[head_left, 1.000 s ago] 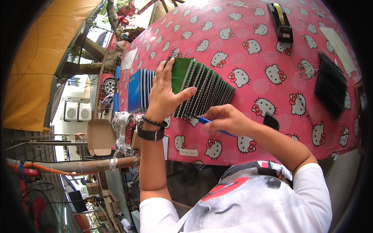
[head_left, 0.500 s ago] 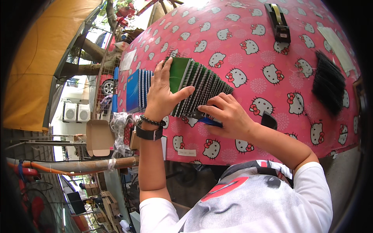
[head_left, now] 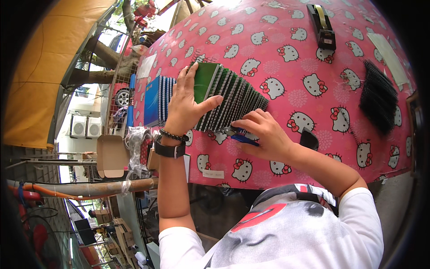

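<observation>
A fanned stack of green spiral-bound notebooks (head_left: pixel 236 94) lies on the pink table, its wire spines showing in rows. My left hand (head_left: pixel 184 101) rests on the stack's left side, fingers stretched out along the green cover and thumb spread across the spines. In my right hand (head_left: pixel 265 133) are blue-handled pliers (head_left: pixel 245 140), their metal jaws at the near end of the spines. Whether the jaws touch a wire cannot be made out. Just left of my left hand stands a stack of blue spiral notebooks (head_left: pixel 155 101).
Black binding coils (head_left: pixel 379 96) lie in a pile at the right. A tape dispenser (head_left: pixel 321 28) stands at the far side. Near my right wrist is a small black object (head_left: pixel 309 139). A paper slip (head_left: pixel 213 174) lies by the table's near edge, and loose wire coils (head_left: pixel 202 58) beyond the notebooks.
My right hand and the pliers have shifted slightly right, and more of the metal jaws shows. My left hand stays on the green notebooks.
</observation>
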`<state>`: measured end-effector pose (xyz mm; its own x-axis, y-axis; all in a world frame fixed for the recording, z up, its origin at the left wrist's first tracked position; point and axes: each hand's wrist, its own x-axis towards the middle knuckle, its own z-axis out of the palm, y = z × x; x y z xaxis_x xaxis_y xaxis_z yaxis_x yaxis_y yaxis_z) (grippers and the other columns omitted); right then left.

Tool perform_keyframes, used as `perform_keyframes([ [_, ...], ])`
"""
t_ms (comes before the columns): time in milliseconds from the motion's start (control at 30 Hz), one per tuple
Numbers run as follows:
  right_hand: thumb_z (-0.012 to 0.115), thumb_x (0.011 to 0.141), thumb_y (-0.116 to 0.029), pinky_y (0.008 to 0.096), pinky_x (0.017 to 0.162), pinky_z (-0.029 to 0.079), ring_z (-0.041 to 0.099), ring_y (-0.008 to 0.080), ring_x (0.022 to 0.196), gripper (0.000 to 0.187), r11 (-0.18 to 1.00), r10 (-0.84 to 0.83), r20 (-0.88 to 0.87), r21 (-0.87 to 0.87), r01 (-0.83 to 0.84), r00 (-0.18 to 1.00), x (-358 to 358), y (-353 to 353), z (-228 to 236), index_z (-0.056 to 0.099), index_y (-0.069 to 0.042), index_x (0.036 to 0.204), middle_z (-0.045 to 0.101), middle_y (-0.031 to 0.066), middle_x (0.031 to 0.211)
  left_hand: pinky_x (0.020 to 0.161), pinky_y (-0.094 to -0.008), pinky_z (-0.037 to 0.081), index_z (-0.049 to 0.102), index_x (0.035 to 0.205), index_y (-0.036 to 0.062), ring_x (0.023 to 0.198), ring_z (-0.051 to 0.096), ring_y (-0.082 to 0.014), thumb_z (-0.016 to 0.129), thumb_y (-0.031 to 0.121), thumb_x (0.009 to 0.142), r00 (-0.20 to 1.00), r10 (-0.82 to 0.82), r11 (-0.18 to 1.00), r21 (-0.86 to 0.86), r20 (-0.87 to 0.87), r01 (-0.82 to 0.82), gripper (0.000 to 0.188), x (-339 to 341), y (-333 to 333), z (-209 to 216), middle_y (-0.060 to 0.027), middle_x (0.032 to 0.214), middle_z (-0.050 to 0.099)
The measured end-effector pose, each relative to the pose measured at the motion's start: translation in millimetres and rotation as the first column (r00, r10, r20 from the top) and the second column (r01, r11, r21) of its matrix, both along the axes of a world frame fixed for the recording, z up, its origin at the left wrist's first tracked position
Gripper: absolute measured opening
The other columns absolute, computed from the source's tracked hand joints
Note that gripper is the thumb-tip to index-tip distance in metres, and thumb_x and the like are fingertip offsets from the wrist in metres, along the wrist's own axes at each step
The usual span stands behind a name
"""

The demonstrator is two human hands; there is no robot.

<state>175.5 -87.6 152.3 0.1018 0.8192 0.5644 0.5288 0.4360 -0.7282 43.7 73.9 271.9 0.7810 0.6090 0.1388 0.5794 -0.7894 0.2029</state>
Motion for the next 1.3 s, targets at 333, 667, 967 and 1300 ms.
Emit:
perform_keyframes([
  [333, 0.071, 0.064, -0.020, 0.0383, 0.081, 0.041, 0.052, 0.0243, 0.094, 0.051, 0.985, -0.088, 0.221, 0.162, 0.052, 0.971, 1.3, 3.6, -2.8, 0.059, -0.010, 0.112, 0.054, 0.0074, 0.099, 0.109, -0.0405, 0.022, 0.028, 0.141, 0.0031, 0.134, 0.026, -0.0353, 0.066, 0.053, 0.073, 1.000, 0.014, 1.000, 0.010, -0.022, -0.014, 0.093, 1.9, -3.2, 1.3, -0.0232, 0.143, 0.028],
  [667, 0.069, 0.070, -0.016, 0.0374, 0.075, 0.045, 0.054, 0.0253, 0.084, 0.037, 0.958, 0.207, -0.281, -0.133, -0.252, 0.937, 0.4, 4.4, -6.1, 0.062, -0.008, 0.106, 0.056, 0.0074, 0.084, 0.110, -0.0409, 0.021, 0.028, 0.142, 0.0032, 0.134, 0.026, -0.0358, 0.066, 0.054, 0.073, 1.000, 0.006, 1.000, 0.002, -0.009, -0.006, 0.094, 1.7, -2.7, 0.5, -0.0235, 0.143, 0.028],
  [967, 0.069, 0.068, -0.016, 0.0394, 0.072, 0.047, 0.056, 0.0258, 0.081, 0.035, 0.993, 0.083, 0.007, 0.079, -0.083, 0.997, 7.7, 8.3, -15.8, 0.063, -0.008, 0.102, 0.057, 0.0080, 0.083, 0.105, -0.0449, 0.030, 0.026, 0.144, 0.0108, 0.132, 0.029, -0.0397, 0.064, 0.065, 0.068, 1.000, 0.013, 0.999, 0.040, -0.026, -0.012, 0.101, 0.6, 2.0, -2.9, -0.0242, 0.144, 0.027],
  [1300, 0.072, 0.071, -0.020, 0.0406, 0.078, 0.046, 0.055, 0.0271, 0.090, 0.040, 0.994, 0.079, -0.038, -0.074, -0.081, 0.996, 11.0, 1.1, -16.3, 0.062, -0.009, 0.108, 0.058, 0.0086, 0.095, 0.105, -0.0458, 0.030, 0.026, 0.144, 0.0117, 0.131, 0.030, -0.0401, 0.064, 0.065, 0.068, 1.000, 0.004, 1.000, 0.028, -0.008, -0.004, 0.100, -1.1, 1.8, -2.7, -0.0245, 0.143, 0.027],
])
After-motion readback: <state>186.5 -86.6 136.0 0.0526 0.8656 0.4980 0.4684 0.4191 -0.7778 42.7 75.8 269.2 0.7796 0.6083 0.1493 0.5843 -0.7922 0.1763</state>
